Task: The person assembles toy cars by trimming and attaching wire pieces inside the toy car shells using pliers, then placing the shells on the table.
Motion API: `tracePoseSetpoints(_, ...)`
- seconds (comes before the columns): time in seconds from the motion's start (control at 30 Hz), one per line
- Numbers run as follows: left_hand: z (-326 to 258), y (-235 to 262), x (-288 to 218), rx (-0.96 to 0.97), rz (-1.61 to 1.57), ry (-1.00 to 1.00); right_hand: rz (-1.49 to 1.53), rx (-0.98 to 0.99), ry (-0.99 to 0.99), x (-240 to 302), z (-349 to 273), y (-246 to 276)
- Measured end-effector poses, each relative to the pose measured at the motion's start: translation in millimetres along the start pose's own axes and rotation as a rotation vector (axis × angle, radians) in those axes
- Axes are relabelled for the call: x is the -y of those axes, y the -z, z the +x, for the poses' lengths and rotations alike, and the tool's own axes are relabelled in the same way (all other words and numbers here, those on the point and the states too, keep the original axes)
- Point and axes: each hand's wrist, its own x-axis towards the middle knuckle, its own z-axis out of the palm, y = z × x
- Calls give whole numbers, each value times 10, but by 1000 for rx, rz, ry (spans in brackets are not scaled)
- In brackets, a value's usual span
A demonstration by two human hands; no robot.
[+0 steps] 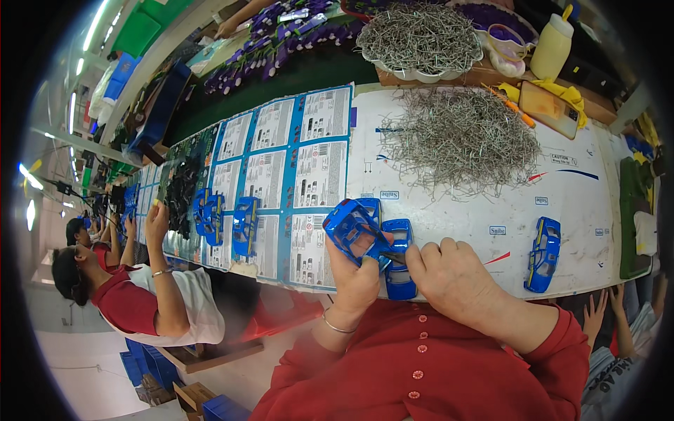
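My left hand (353, 277) grips a blue toy car body (351, 226), tilted up with its hollow underside facing me. My right hand (449, 270) pinches a small thin part against the shell's lower edge. Under both hands, a second blue car shell (399, 256) lies flat on the white work table (562, 189). A third blue shell (544, 254) rests to the right near the table's front edge. A large loose heap of thin metal pins (460, 137) is spread on the table beyond my hands.
Several blue car shells (225, 217) sit on printed cards (295, 168) along the table to the left, where a person in red and white (151, 298) works. A white tray of pins (421, 38), a yellow bottle (551, 45) and a phone (549, 109) lie at the back.
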Motion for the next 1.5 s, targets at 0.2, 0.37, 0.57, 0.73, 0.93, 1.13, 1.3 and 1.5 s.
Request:
tracePoseSetpoints(0.2,-32,-10,-19,52,69,-28,-38,51,54,-35,60,145)
tracePoseSetpoints(0.37,-40,-1,-31,88,176,-25,-66,57,75,-44,89,198)
tracePoseSetpoints(0.57,-54,3,-47,106,210,-60,-29,53,84,-80,138,238)
tracePoseSetpoints(0.73,-50,16,-50,109,232,-82,-7,61,81,-93,161,262)
tracePoseSetpoints(0.93,-14,-3,-127,73,124,-41,105,55,51,-101,164,217)
tracePoseSetpoints(1.13,135,243,-301,110,36,14,257,47,-65,-92,88,101)
tracePoseSetpoints(1.3,477,905,-287,-89,534,-221,278,22,-212,-303,-142,-6)
tracePoseSetpoints(1.5,752,1823,-200,-368,1499,-326,177,-29,-379,-541,-371,-98)
